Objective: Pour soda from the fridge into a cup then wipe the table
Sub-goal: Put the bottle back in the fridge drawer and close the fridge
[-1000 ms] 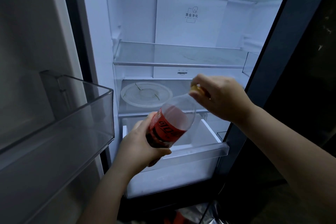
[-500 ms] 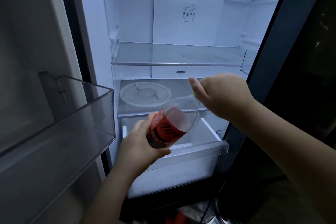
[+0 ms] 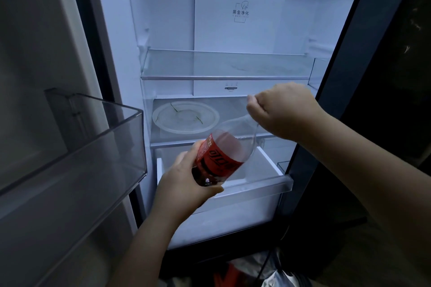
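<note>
Soda bottle (image 3: pixel 221 158) sits tilted in front of the open fridge (image 3: pixel 233 30), its base toward us and its neck slanting up and to the right. We grip its lower half with our left hand (image 3: pixel 186 184), fingers wrapped round the red label, and the liquid fills only the lower part of the clear plastic. Our right hand (image 3: pixel 284 112) is curled shut over the neck, where the cap would be.

A second ago a yellowish cap showed between those right fingers; now the fist has rolled over and covers it completely, so we cannot tell whether the cap is on, loosened or off. The wrist has turned while the bottle itself has barely shifted in the left hand, which reads to us as a twisting motion at the cap. We judge that we are opening the bottle early, standing at the fridge, before any cup is in sight.

Behind the bottle a pale round plate (image 3: pixel 185 116) lies on a shelf, well apart from both hands, and a clear door bin (image 3: pixel 93 147) juts out on our left. With the bottle tilted like this, a freed cap could let soda spill toward the drawer (image 3: pixel 256 184) below, so we would want it upright first.
</note>
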Action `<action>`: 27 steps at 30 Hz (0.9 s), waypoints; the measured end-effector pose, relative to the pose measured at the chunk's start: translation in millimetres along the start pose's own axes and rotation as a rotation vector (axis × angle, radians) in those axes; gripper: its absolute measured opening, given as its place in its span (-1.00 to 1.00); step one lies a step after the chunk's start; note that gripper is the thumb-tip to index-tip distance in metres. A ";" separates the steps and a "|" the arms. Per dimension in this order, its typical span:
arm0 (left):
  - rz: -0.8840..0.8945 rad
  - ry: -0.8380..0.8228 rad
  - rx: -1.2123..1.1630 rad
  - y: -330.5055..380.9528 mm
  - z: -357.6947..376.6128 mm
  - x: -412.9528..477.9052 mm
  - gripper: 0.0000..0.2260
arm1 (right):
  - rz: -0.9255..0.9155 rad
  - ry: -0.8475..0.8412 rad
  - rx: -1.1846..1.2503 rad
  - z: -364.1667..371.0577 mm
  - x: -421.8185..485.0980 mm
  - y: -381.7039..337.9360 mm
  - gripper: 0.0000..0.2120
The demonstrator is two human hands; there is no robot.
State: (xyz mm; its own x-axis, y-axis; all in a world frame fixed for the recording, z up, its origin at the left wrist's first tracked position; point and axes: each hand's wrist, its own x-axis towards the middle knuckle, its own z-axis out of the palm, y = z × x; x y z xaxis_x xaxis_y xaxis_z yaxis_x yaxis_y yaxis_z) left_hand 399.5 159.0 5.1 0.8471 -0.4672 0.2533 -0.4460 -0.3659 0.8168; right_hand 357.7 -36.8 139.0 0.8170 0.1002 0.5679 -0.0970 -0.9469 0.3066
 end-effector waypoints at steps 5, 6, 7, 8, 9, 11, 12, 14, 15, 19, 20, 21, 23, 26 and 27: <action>-0.006 0.031 -0.030 -2.4 0.8 -3.8 -0.14 | 0.001 0.122 0.117 -3.9 -12.1 -14.8 -0.49; -0.004 0.028 -0.025 -1.5 1.4 -4.3 -0.14 | -0.040 0.138 0.234 -1.1 -15.4 -12.4 -0.53; -0.002 0.023 -0.016 -0.7 1.9 -4.6 -0.14 | -0.072 0.154 0.331 3.5 -19.5 -9.1 -0.56; -0.002 0.020 -0.009 -0.7 2.6 -4.3 -0.14 | -0.096 0.171 0.404 7.4 -25.1 -8.0 -0.58; -0.007 0.022 -0.005 -1.3 2.9 -3.7 -0.13 | -0.123 0.199 0.442 11.2 -31.4 -8.2 -0.59; -0.007 0.029 0.003 -3.7 2.8 -1.9 -0.13 | -0.174 0.260 0.406 25.8 -46.1 -8.1 -0.67; 0.000 0.033 0.028 -4.7 2.7 -0.7 -0.13 | -0.182 0.266 0.368 35.6 -53.6 -8.2 -0.70; 0.008 0.043 0.119 -6.0 2.2 2.7 -0.12 | -0.121 0.212 0.414 53.3 -64.8 -5.0 -0.71; 0.006 0.045 0.168 -7.1 2.4 5.4 -0.12 | -0.077 0.172 0.467 61.0 -69.6 -2.3 -0.70; 0.042 0.021 0.346 -11.5 5.6 19.6 -0.20 | 0.062 0.016 0.459 91.0 -88.7 5.8 -0.61; 0.048 0.008 0.384 -12.0 7.0 24.0 -0.19 | 0.109 -0.026 0.437 98.2 -92.8 4.9 -0.56; 0.053 -0.007 0.427 -12.0 8.5 28.2 -0.19 | 0.155 -0.063 0.421 104.9 -97.1 2.6 -0.50; 0.057 -0.038 0.506 -11.2 10.7 36.6 -0.19 | 0.220 -0.101 0.420 116.3 -105.2 -4.4 -0.42; 0.055 -0.110 0.589 -12.1 12.6 48.2 -0.19 | 0.259 -0.105 0.416 128.9 -114.3 -10.7 -0.39; 0.049 -0.131 0.618 -13.4 13.8 51.3 -0.18 | 0.265 -0.099 0.403 133.3 -116.2 -10.8 -0.40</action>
State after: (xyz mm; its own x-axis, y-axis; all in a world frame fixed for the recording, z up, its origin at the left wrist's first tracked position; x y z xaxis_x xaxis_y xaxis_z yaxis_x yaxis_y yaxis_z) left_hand 445.0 128.9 0.0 0.7965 -0.5757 0.1848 -0.6010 -0.7204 0.3462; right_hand 339.6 -79.0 -32.1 0.8460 -0.1709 0.5050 -0.0970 -0.9808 -0.1693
